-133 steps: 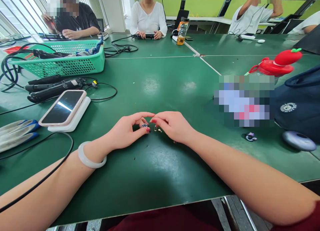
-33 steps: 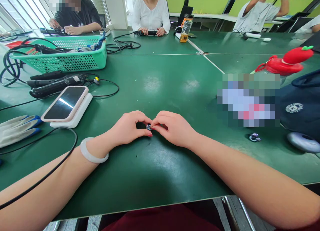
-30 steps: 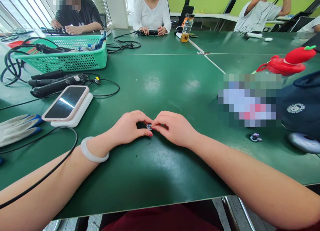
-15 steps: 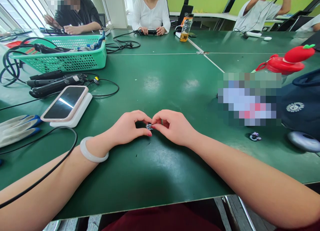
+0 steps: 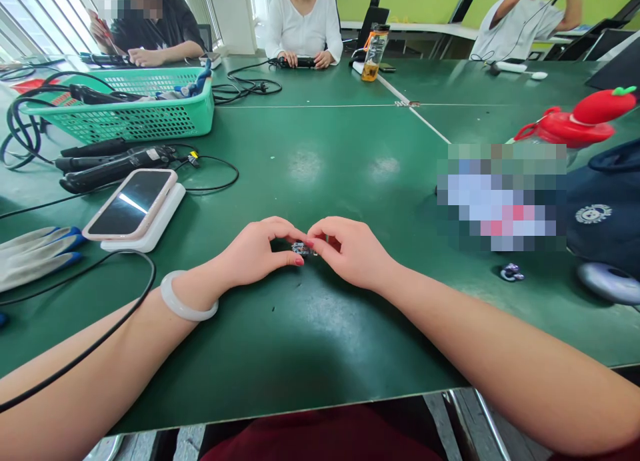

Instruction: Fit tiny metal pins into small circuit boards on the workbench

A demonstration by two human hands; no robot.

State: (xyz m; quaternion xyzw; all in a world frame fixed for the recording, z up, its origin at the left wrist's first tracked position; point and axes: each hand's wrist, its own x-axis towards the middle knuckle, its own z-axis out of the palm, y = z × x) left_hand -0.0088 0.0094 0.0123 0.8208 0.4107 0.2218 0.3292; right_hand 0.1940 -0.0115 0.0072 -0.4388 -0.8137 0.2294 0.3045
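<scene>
Centrally, a small metallic trinket [image 5: 301, 248] sits on or just above the green surface [image 5: 320, 354] | right hand [image 5: 347, 251]: grip clamped on it, apparently for fine control | left hand [image 5: 253, 251]: brackets it, probably for steadiness; whether clamped, unclear.

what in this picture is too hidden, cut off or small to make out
Head view, all of these:
- Small shiny piece: too small to identify, and partly covered by the right hand.
- Left hand: its farther fingers are hidden behind the hand itself.
- Glove: cut off by the left edge.
- Basket: its near wall hides the lower contents.
- Item beside the dark bag: masked by pixelation.
</scene>
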